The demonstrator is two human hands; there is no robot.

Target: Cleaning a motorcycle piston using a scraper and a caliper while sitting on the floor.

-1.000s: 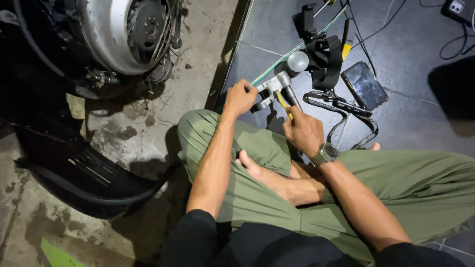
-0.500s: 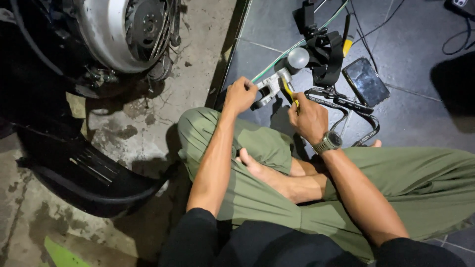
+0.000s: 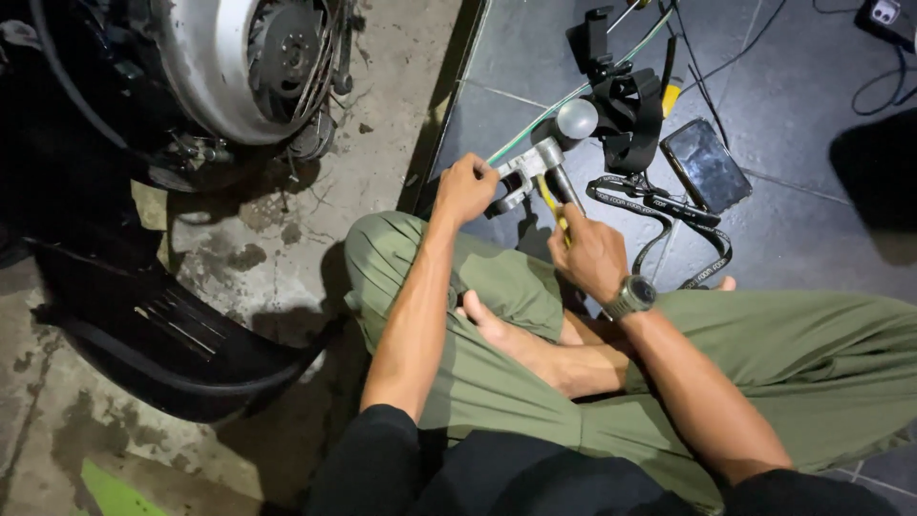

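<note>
I sit cross-legged on the floor in green trousers. My left hand (image 3: 465,188) grips a grey metal part (image 3: 531,164) that has a round silver end (image 3: 577,118) and a green cable running from it. My right hand (image 3: 590,256), with a watch on the wrist, is closed around a tool with a yellow handle (image 3: 551,204) whose tip meets the metal part. Both hands are close together above my left knee.
A scooter wheel and engine (image 3: 250,59) stand at the upper left, with a black body panel (image 3: 162,334) lying on the stained concrete. On the dark tiles lie a phone (image 3: 706,164), a black strap (image 3: 669,205), a black mount (image 3: 616,96) and several cables.
Both hands and the metal part stay together in nearly the same place; my right hand has shifted slightly on the yellow-handled tool.
</note>
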